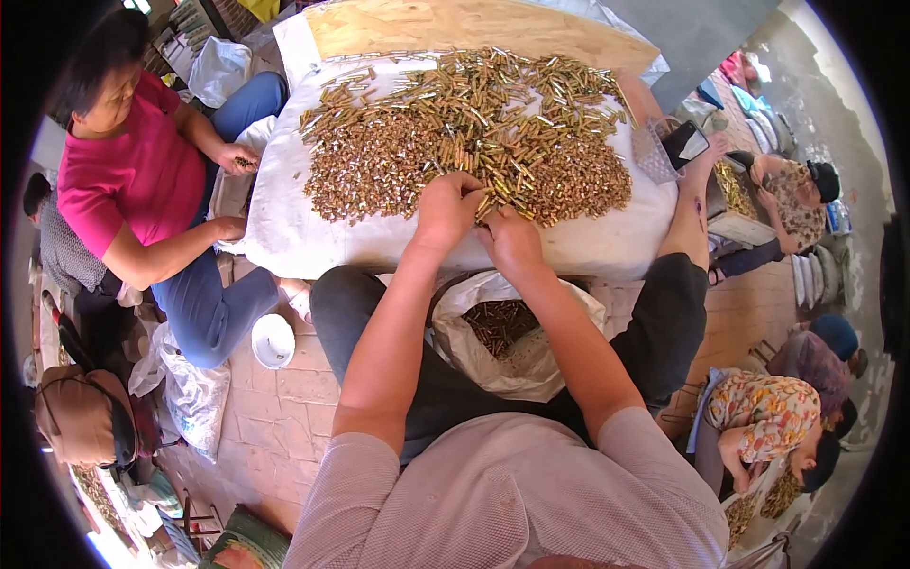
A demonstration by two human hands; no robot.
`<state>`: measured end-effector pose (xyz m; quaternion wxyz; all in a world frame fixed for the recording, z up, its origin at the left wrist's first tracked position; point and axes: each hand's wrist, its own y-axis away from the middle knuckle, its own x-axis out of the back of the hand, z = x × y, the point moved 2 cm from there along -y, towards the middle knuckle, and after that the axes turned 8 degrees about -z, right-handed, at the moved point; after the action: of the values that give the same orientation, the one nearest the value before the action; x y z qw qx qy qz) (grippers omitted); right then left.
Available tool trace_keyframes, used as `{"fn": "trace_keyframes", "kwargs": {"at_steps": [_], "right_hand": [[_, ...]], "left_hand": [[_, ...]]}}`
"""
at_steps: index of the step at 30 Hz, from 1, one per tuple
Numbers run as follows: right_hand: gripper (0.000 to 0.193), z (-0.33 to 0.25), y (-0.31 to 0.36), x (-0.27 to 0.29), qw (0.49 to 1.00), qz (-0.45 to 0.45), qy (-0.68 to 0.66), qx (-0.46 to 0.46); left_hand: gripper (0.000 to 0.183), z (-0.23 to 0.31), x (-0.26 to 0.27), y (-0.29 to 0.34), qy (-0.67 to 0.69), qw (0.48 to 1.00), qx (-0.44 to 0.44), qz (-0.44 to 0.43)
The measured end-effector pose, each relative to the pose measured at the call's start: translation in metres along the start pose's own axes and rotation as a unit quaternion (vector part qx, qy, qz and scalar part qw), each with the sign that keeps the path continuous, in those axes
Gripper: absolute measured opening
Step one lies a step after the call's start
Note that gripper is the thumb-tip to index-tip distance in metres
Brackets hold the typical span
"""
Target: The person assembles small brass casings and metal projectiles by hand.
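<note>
My left hand (pixel 445 211) and my right hand (pixel 515 243) nearly meet at the near edge of a heap of metal parts. The fingers of both are bent in a pinch, and what lies inside them is too small to make out. Just past the fingertips are slim brass-coloured rods (pixel 502 175), like bolts or anchors, running up the middle of the heap. Short, small brass-coloured pieces form one pile (pixel 365 175) on the left and another pile (pixel 583 180) on the right. Below my forearms, an open white sack (pixel 464 356) between my knees holds many reddish-brown rods.
The heap lies on a white-covered table (pixel 284 218) with a wooden board (pixel 483 28) along its far side. At left sits a person in pink (pixel 137 161), handling small parts. A white bowl (pixel 273 341) stands on the brick floor. Other people work along the right wall.
</note>
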<state>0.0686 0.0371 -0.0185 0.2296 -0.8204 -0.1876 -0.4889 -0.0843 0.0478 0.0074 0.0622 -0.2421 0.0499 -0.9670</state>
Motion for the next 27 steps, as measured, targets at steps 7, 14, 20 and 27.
{"fn": "trace_keyframes", "kwargs": {"at_steps": [7, 14, 20, 27], "right_hand": [[0.014, 0.01, -0.006, -0.007, 0.995, -0.029, 0.092, -0.016], [0.013, 0.021, -0.007, -0.003, 0.993, -0.072, 0.089, -0.031], [0.013, 0.033, -0.006, 0.004, 0.999, -0.019, 0.033, -0.017], [0.008, 0.053, 0.008, 0.042, 0.776, 0.018, -0.613, -0.15]], "left_hand": [[0.013, 0.004, 0.003, 0.001, 0.04, 0.999, 0.014, -0.027], [0.011, 0.007, 0.003, 0.001, 0.198, 0.976, 0.061, -0.07], [0.011, 0.011, 0.003, 0.004, 0.267, 0.952, 0.104, -0.107], [0.011, 0.015, -0.005, 0.007, 0.304, 0.935, 0.098, -0.156]]}}
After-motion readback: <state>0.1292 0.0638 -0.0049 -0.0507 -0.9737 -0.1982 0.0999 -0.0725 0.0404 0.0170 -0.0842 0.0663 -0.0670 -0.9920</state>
